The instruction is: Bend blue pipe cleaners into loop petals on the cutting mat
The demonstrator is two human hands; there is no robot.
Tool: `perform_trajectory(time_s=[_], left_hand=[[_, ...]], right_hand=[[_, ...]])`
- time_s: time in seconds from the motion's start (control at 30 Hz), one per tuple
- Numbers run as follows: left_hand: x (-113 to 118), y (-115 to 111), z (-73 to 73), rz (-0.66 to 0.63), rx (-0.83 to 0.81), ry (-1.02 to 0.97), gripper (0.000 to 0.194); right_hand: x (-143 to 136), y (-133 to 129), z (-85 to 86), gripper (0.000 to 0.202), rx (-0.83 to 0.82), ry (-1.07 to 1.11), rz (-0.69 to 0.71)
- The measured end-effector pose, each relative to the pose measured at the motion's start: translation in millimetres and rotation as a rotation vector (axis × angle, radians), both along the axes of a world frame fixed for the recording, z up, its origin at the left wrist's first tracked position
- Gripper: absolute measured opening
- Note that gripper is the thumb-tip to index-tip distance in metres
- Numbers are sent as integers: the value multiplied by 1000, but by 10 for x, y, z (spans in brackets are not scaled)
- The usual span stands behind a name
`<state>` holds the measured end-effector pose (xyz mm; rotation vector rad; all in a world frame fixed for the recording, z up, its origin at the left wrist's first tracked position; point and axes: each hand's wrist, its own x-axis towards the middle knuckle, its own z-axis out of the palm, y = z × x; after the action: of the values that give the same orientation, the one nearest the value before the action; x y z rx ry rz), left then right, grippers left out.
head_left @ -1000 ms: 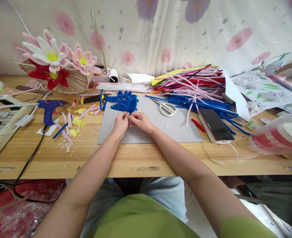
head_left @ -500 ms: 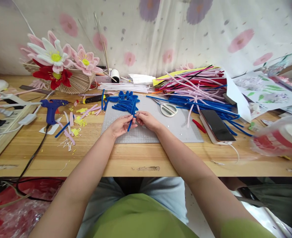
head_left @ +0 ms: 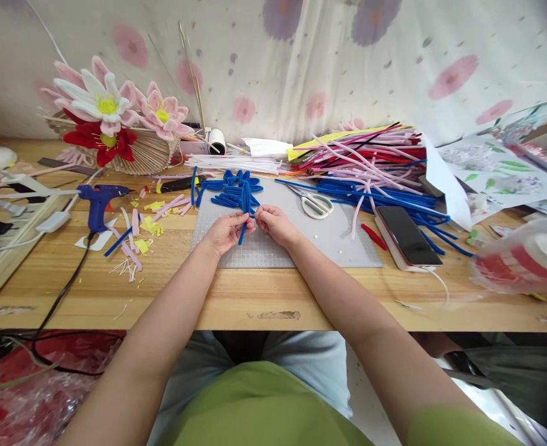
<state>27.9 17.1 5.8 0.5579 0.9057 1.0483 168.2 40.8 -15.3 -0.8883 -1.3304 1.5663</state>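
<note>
My left hand (head_left: 230, 231) pinches a blue pipe cleaner (head_left: 242, 234), whose lower end sticks out below the fingers. Close beside it, my right hand (head_left: 274, 223) has its thumb and fingertips closed at the same pipe cleaner; the exact grip is partly hidden. Just beyond the fingers lies a pile of bent blue pipe cleaner pieces (head_left: 229, 197) on the grey cutting mat (head_left: 301, 251). Scissors with white handles (head_left: 317, 207) rest on the mat to the right of my right hand.
A blue glue gun (head_left: 97, 207) stands left among yellow and pink scraps. Pipe cleaner bundles (head_left: 375, 198) lie at the back right. A phone (head_left: 409, 235) and a plastic-wrapped cup (head_left: 524, 260) sit at the right. Fuzzy flowers (head_left: 108, 105) stand back left.
The upper part of the held blue pipe cleaner has swung slightly left, over the pile. Both hands stay nearly in place, with small finger shifts.
</note>
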Motion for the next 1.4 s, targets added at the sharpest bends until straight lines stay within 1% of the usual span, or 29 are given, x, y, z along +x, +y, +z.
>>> perform_trajectory(time_s=[0.17, 0.3, 0.43, 0.5, 0.57, 0.6, 0.67, 0.73, 0.77, 0.83, 0.9, 0.93, 1.1, 1.17, 1.3, 1.4], left_hand=[[19, -1, 23, 59, -1, 25, 12], [24, -8, 23, 72, 19, 58, 11], [40, -16, 0, 72, 47, 147, 4], [53, -20, -12, 86, 67, 185, 3], [59, -24, -18, 88, 84, 214, 3], [57, -26, -17, 82, 88, 222, 3], [43, -29, -10, 66, 90, 211, 3], [24, -30, -3, 52, 92, 174, 5], [15, -31, -1, 40, 91, 157, 6], [6, -34, -1, 1, 82, 143, 8], [11, -40, -5, -38, 72, 144, 9], [18, -44, -8, -48, 72, 146, 9], [46, -51, -7, -20, 109, 149, 8], [44, -48, -2, -4, 115, 163, 8], [35, -50, 4, 5, 107, 199, 9], [49, -63, -12, -21, 160, 184, 7]], right_hand=[[-5, -1, 22, 24, 32, 13, -25], [-3, -36, 49, 24, 52, 7, -11], [13, -79, 106, 28, 126, -65, 54], [34, -80, 132, 32, 151, -93, 98], [61, -59, 139, 35, 131, -77, 113], [75, -42, 133, 38, 104, -56, 96], [99, -2, 106, 43, 31, -23, 20], [113, 29, 70, 44, -36, -30, -38], [113, 37, 54, 42, -63, -35, -35], [103, 38, 31, 39, -95, -22, 23], [80, 26, 23, 39, -106, 5, 73], [67, 18, 23, 39, -105, 15, 74], [24, -3, 26, 37, -103, 76, -46], [22, 0, 22, 38, -105, 90, -64], [29, 16, 9, 36, -58, 51, -93], [31, 28, 2, 36, -46, 15, -154]])
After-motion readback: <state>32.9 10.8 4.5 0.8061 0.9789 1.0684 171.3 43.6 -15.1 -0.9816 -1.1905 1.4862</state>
